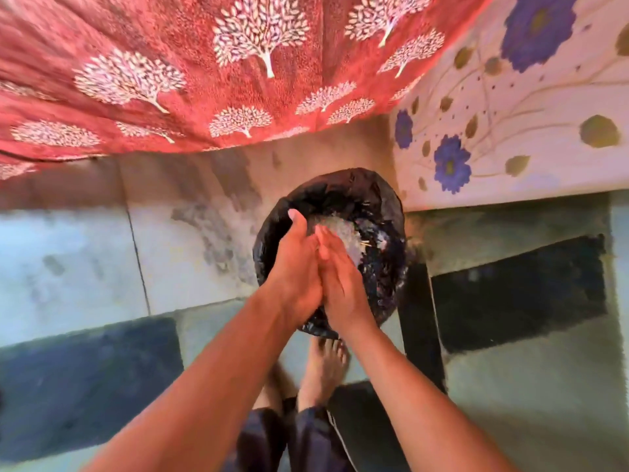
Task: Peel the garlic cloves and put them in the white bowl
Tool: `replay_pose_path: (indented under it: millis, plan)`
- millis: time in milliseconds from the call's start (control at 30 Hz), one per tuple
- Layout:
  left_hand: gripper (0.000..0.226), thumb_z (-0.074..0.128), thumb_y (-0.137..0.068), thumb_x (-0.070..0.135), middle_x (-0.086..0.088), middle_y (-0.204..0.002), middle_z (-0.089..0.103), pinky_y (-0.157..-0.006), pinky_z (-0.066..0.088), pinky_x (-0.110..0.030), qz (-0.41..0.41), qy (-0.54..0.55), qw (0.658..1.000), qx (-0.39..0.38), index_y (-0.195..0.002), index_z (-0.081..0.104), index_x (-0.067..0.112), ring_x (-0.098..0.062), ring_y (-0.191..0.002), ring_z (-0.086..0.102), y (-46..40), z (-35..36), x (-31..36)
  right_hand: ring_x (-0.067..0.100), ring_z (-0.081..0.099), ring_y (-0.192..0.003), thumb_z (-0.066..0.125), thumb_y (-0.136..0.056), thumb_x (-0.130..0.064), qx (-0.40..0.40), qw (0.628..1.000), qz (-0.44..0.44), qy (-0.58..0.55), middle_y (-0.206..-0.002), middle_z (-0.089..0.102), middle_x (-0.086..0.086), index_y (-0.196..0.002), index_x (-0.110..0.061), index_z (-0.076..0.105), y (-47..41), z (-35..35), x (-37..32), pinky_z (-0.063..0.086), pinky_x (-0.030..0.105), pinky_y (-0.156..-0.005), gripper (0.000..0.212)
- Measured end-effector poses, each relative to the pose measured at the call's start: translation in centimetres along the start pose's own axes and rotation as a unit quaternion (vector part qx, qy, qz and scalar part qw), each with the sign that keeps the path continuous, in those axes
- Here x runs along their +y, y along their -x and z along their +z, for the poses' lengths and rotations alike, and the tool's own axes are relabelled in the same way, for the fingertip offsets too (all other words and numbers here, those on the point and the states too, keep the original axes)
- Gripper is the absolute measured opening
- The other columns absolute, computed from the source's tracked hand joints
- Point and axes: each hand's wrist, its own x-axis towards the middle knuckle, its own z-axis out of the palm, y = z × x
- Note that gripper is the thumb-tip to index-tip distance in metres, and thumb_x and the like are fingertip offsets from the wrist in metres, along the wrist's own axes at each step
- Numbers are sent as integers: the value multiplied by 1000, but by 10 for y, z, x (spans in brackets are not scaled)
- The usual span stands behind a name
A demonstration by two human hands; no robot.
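Two bare feet (323, 369) stand on smooth grey floor tiles (85, 267); above them, left hand (296, 264) and right hand (343, 284) press flat palms together, fingers straight, over a round bin (391, 267) lined with crinkled black plastic, pale papery garlic skins (347, 236) inside; red tree-print cloth (170, 80) beyond.

The left hand (296, 267) and right hand (342, 284) meet palm to palm above a lined bin (384, 212). Pale scraps (343, 238) lie in the bin just beyond the fingertips. A foot (323, 369) stands below the wrists. A patterned cloth (170, 73) hangs beyond the hands, to their left.
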Motion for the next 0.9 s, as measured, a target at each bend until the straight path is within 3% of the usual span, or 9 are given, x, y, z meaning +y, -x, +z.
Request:
replay_pose_path:
  millis: [133,267,400,467,533,600,733,833,900]
  plan:
    - [83,23,-102,70,-10,-151,55,-118,40,-43,28,-56,997,42,-151,46,7,-26,-138,54,2,0,-4,20,35,-150,27,-107,-44,119,990,79,20,-156,47,8,-148,-11,53,-6,-2,-6,26,43,-124,59]
    - [82,36,-99,72,-7,-151,55,-120,38,-40,50,-37,997,54,-148,52,8,-24,-142,50,8,7,-9,17,31,-152,22,-109,-43,-9,999,-44,7,-158,45,3,-153,-19,47,1,1,-10,26,41,-125,56]
    - [82,28,-97,75,-6,-134,69,-102,50,-36,45,-134,990,28,-135,61,9,-19,-120,67,21,8,-7,30,48,-139,27,-108,-55,111,984,130,52,-142,59,14,-133,-18,64,-16,-26,11,36,46,-117,58]
    - [77,33,-98,74,-11,-142,63,-106,46,-41,61,-136,986,72,-137,58,13,-22,-125,63,17,3,-4,20,36,-148,35,-110,-39,108,992,37,50,-156,46,10,-144,-15,55,-8,-28,-7,28,35,-123,47]
    - [83,34,-98,75,-20,-142,61,-111,45,-44,46,-93,992,69,-138,56,6,-28,-127,61,20,7,1,12,27,-153,35,-110,-32,12,993,-102,51,-163,36,3,-154,-18,43,6,-21,-19,23,33,-125,47]
    - [80,36,-101,70,-18,-134,65,-109,48,-43,45,-117,991,49,-138,56,3,-26,-123,64,25,14,5,10,33,-150,34,-111,-31,-27,993,-102,55,-159,42,1,-155,-18,42,7,-17,-6,28,35,-123,46]
    - [24,56,-105,30,-7,-117,76,-95,56,-34,122,-264,952,95,-119,70,16,-15,-106,72,58,36,3,18,60,-114,46,-107,-22,130,989,-2,74,-122,65,9,-125,-7,67,9,-33,-1,48,41,-99,31]
    - [14,62,-100,15,-11,-112,77,-77,56,-26,161,-306,929,129,-108,73,16,-8,-85,71,91,51,3,16,66,-97,57,-102,-18,203,978,9,42,-110,69,7,-114,-6,71,30,-52,-36,54,38,-88,23]
    - [14,62,-99,11,-17,-112,76,-80,56,-31,162,-333,921,122,-107,73,14,-15,-88,72,124,69,6,12,68,-89,62,-99,-14,233,972,22,6,-105,70,2,-112,-9,73,54,-72,-69,57,36,-82,18]
